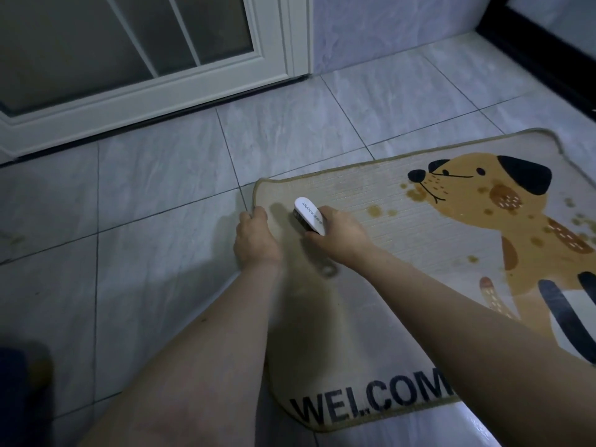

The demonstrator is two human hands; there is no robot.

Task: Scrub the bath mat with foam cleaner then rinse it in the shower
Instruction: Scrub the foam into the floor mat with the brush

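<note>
A beige bath mat [403, 227] with a brown dog picture and the word WELCOME lies flat on the tiled floor at right of centre. My right hand [338, 235] grips a white scrub brush [309, 215] with dark bristles, pressed down on the mat's near-left corner area. My left hand [254, 237] holds the mat's left edge, fingers curled over the rim. Brown spots and stains dot the mat around the dog's face. No foam shows on the mat.
Grey marble-look floor tiles [154, 201] spread to the left and behind. A white framed glass door [129, 59] stands at the back left. A dark threshold strip [541, 56] runs at the far right. A dark object [19, 375] sits at bottom left.
</note>
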